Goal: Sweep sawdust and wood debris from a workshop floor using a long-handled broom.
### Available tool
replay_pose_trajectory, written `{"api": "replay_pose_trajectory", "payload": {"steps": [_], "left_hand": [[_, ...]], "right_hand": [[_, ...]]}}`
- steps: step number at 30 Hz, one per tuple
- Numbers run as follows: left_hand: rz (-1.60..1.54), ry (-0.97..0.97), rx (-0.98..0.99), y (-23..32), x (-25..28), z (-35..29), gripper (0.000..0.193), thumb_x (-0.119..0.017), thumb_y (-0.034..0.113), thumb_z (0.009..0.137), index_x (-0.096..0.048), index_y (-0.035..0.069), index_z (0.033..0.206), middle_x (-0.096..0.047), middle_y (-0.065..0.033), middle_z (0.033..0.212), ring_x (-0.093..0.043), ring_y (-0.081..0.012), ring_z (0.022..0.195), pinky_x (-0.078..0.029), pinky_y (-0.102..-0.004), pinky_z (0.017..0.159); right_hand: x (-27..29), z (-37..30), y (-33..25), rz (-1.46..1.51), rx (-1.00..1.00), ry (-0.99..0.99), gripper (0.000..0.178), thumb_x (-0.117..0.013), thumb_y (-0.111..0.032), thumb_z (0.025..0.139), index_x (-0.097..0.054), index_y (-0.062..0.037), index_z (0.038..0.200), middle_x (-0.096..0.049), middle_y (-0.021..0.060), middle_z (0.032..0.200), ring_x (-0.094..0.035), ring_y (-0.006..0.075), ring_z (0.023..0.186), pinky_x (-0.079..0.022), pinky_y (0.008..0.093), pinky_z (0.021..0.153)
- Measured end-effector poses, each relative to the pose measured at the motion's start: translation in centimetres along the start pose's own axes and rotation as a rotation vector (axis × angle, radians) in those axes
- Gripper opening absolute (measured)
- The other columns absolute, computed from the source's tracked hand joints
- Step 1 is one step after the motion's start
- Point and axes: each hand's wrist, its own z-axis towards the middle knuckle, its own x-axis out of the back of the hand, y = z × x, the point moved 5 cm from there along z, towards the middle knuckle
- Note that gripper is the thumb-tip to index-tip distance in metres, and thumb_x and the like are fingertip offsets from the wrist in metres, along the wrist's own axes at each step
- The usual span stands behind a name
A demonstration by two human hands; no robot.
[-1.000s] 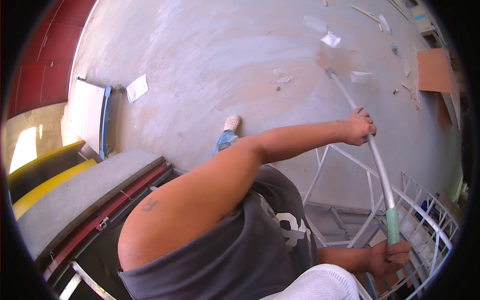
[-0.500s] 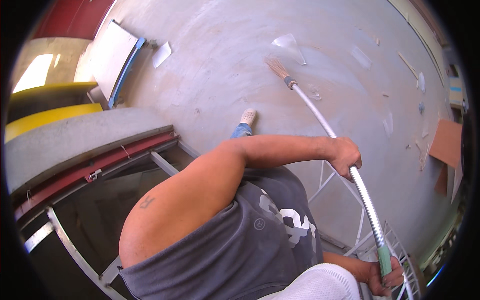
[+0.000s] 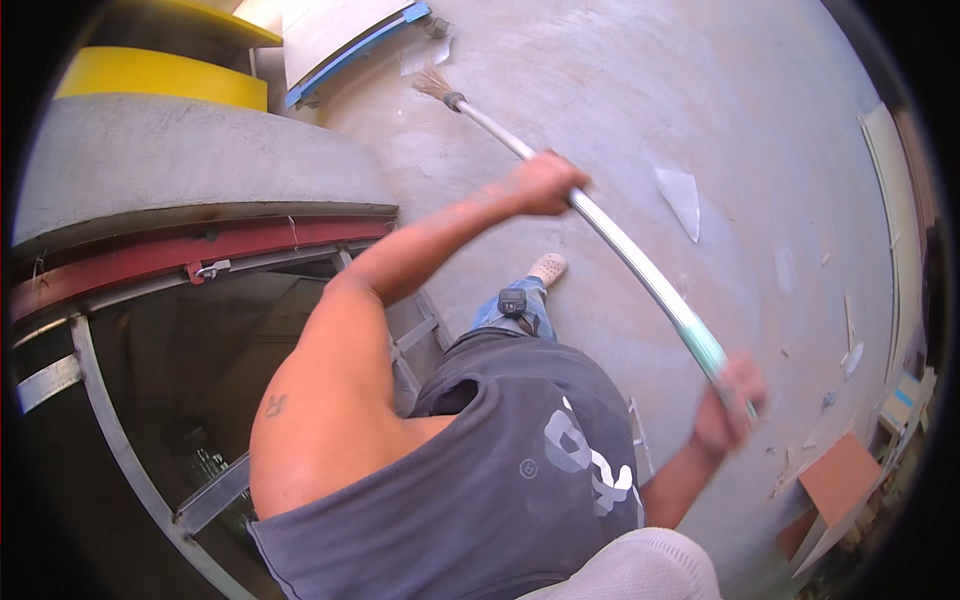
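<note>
A long-handled broom (image 3: 640, 262) slants across the view, with a silver shaft, a green end and bristles (image 3: 434, 86) at the far left. My left hand (image 3: 552, 183) is wrapped round the shaft partway towards the bristles. At the green end, my right hand (image 3: 732, 402) grips the handle, somewhat smeared by motion. The bristles are down at the floor beside a translucent sheet scrap (image 3: 425, 55). Another pale scrap (image 3: 682, 200) lies on the floor right of the shaft.
A white panel with a blue edge (image 3: 360, 55) stands at the far left, near yellow panels (image 3: 165, 78). Metal framing with a red beam (image 3: 140, 262) flanks my left side. Brown boards (image 3: 840, 478) and small debris lie at the right. My shoe (image 3: 547, 268) is on the floor ahead.
Both hands have swung the broom leftward, taking its bristles to the scrap by the blue-edged panel. My right hand has risen from the lower edge, and the view has turned.
</note>
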Motion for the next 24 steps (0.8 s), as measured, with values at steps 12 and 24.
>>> {"api": "replay_pose_trajectory", "payload": {"steps": [12,24], "left_hand": [[0.114,0.223,0.465,-29.5,-3.4,-0.9,0.035,-0.072,0.037,0.08,-0.069,0.009,0.101,-0.068,-0.0161,0.103,-0.065,-0.0349,0.098,-0.052,-0.0436,0.087],[-0.228,-0.324,-0.114,6.5,-14.8,12.3,0.03,-0.069,0.034,0.074,-0.07,0.007,0.087,-0.069,-0.0152,0.095,-0.066,-0.0356,0.093,-0.052,-0.0445,0.086]], "right_hand": [[-25.1,14.4,16.9,-0.407,0.021,-0.252,0.015,-0.063,-0.01,0.092,-0.058,-0.0007,0.081,-0.055,0.0093,0.073,-0.053,0.0205,0.062,-0.043,0.0343,0.058],[-12.4,7.7,-3.9,-0.721,0.003,0.37,0.035,-0.047,-0.015,0.094,-0.041,-0.003,0.062,-0.04,0.0049,0.062,-0.035,0.0105,0.059,-0.023,0.0285,0.056]]}}
